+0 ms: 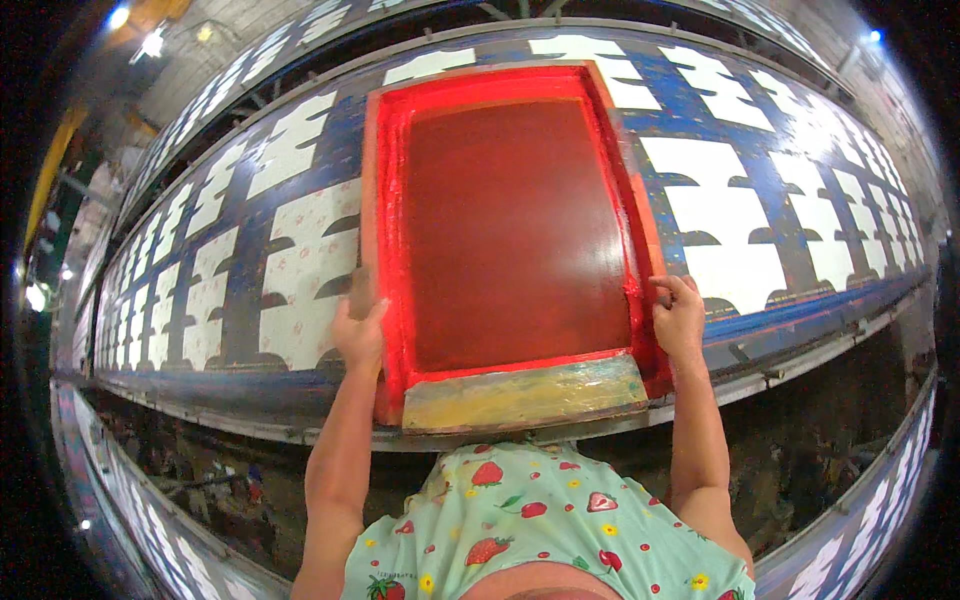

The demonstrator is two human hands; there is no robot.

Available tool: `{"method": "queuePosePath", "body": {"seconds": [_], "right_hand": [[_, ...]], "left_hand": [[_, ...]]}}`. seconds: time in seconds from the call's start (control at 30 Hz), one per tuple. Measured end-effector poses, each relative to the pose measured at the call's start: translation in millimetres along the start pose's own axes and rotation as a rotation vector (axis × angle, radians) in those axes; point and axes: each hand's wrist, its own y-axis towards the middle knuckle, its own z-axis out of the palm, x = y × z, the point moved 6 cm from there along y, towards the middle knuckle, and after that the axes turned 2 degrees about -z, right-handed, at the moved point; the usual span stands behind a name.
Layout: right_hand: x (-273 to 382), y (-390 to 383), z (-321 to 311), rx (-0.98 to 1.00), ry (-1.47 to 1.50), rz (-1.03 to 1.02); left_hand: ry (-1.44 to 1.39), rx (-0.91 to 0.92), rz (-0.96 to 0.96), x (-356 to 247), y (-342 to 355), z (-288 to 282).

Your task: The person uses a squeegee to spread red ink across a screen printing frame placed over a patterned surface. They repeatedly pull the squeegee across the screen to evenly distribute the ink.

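A large screen printing frame [371, 190] with red inner edges lies in front of me, over the long printing table. Its dark red mesh [510, 230] fills the middle and shines on the right side. Across the near end runs a worn yellow and silver strip [525, 393]. My left hand [360, 325] is closed on the frame's left side, slightly blurred, its thumb toward the red edge. On the right side, my right hand [680, 315] grips the frame with curled fingers. Parts of the fingers of both hands are hidden by the frame.
White cut fabric pieces [720, 225] lie in rows on the blue-stained table [660, 220]. Pieces to the left [310, 250] carry faint reddish prints. A rail [800, 350] follows the table's near edge. Other long tables with white pieces stand beyond and behind me.
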Motion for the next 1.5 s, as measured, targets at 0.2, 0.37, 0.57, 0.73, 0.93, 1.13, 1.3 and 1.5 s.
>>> {"method": "queuePosePath", "body": {"seconds": [0.2,0.37,0.57,0.73,0.93,1.13,1.3,1.5], "right_hand": [[-10,2,2,0.071,-0.048,-0.065],[59,-42,-10,-0.08,-0.291,-0.526],[138,-146,25,0.605,-0.093,-0.808],[166,-152,44,0.547,-0.335,-0.831],[205,-151,97,0.592,-0.456,-0.756],[202,-133,94,0.775,-0.632,-0.536],[205,-163,83,0.659,-0.579,-0.568],[197,-173,95,0.422,-0.464,-0.672]], "left_hand": [[0.168,-0.002,-0.003,6,-1,1],[0.155,-0.002,-0.02,18,4,6],[0.225,-0.001,-0.042,22,1,8],[0.306,-0.064,0.023,21,2,7],[0.342,-0.009,-0.035,38,9,12],[0.2,-0.052,0.083,38,10,15],[0.175,-0.071,0.11,30,6,11],[0.123,-0.012,0.068,31,6,12]]}}
